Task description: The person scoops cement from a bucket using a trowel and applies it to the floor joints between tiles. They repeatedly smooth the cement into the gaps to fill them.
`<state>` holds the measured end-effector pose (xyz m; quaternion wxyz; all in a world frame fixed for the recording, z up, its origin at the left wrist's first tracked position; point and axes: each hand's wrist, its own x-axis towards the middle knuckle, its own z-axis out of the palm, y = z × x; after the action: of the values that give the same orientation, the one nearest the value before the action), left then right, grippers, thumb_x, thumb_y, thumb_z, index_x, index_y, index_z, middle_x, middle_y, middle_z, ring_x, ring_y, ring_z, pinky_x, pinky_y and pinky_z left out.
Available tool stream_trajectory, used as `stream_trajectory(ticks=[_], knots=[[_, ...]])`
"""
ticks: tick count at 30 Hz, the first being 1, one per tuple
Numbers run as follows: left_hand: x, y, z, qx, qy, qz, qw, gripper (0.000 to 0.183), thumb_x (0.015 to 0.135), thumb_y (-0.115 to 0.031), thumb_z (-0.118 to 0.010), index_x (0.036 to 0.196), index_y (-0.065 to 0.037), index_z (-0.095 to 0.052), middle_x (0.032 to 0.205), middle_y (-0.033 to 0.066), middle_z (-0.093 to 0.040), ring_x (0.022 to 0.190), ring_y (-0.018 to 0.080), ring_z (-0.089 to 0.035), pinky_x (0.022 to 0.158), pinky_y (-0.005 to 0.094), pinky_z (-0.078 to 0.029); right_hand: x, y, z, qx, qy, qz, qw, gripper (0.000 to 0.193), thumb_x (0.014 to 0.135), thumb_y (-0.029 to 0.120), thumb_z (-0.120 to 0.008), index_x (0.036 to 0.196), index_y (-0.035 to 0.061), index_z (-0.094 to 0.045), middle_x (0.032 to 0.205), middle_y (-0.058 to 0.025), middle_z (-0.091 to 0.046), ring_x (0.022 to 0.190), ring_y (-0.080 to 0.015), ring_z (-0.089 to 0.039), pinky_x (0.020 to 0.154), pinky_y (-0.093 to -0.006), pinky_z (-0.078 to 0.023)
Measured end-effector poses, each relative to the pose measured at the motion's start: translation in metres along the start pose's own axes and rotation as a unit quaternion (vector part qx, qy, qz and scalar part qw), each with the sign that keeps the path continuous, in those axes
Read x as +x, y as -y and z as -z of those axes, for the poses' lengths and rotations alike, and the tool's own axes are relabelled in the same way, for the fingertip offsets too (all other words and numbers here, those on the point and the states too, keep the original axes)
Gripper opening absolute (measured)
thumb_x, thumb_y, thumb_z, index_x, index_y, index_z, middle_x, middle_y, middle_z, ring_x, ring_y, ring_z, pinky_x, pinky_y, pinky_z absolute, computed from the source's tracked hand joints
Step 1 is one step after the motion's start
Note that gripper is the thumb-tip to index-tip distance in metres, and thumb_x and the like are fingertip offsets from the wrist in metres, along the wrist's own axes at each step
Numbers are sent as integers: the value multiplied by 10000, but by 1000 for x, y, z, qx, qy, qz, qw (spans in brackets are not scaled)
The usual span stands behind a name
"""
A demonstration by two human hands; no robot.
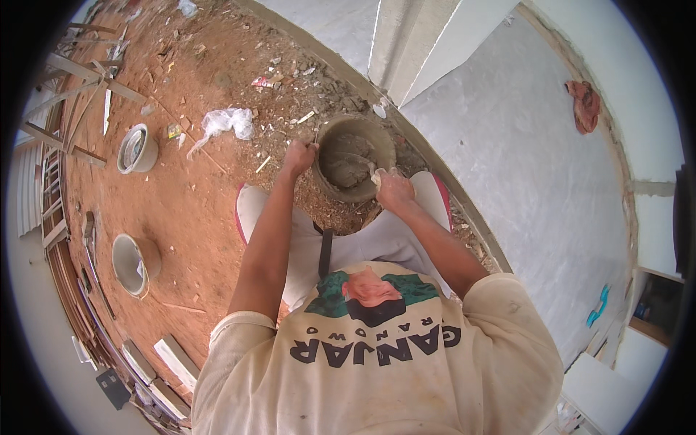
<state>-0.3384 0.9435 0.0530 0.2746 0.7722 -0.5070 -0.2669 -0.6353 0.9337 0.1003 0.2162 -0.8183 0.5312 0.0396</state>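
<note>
A round bucket [328, 185] caked with grey mortar stands on the ground between my knees. Wet grey mortar [348, 161] lies inside it, with a raised lump towards the right. My left hand [299, 157] is closed on the left side of the bucket's rim. At the right near side of the rim, my right hand [396, 191] is closed too, its fingers against the edge. A pale smear or small pale piece shows at those fingertips; what it is I cannot tell.
Two more buckets, one farther [138, 149] and one nearer [135, 265], stand on reddish soil to the left. A white plastic bag [226, 127] lies beyond my left hand. A raised concrete edge [464, 210] borders the smooth grey floor [536, 167] at right. Wooden trestles [80, 109] stand far left.
</note>
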Motion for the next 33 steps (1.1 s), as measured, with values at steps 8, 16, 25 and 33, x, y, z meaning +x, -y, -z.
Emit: stream_trajectory(ticks=[8, 16, 25, 33], knots=[[-11, -23, 2, -16, 18, 26, 999, 388, 904, -279, -649, 1178, -9, -694, 1084, 244, -701, 1048, 409, -661, 922, 436, -512, 5, -21, 12, 5, 116, 14, 993, 365, 859, 289, -621, 1166, 95, -655, 1082, -186, -698, 1041, -368, -665, 902, -490, -532], [-15, -31, 2, -20, 13, 42, 999, 432, 891, -281, -655, 1215, 4, -673, 1068, 246, -707, 1016, 378, -684, 907, 431, -513, 32, -23, -31, 2, 132, 33, 991, 319, 835, 220, -602, 1071, 29, -700, 1079, -218, -702, 1038, -355, -669, 864, -494, -542], [-3, 11, 0, 5, 23, 33, 999, 406, 889, -302, -635, 1197, -43, -692, 1010, 247, -712, 982, 389, -685, 874, 447, -511, 23, -18, 7, 419, 300, -33, 856, 337, 859, 253, -703, 1070, -10, -683, 769, -99, -661, 594, -161, -617, 518, -327, -496], [11, 44, 16, 35, 44, 99, 993, 355, 894, -326, -616, 1118, -70, -722, 1007, 265, -699, 1019, 421, -660, 894, 477, -494, -43, -36, 26, 598, 125, -30, 791, 368, 900, 233, -657, 1174, -12, -636, 846, -60, -650, 684, -134, -624, 564, -293, -504]])
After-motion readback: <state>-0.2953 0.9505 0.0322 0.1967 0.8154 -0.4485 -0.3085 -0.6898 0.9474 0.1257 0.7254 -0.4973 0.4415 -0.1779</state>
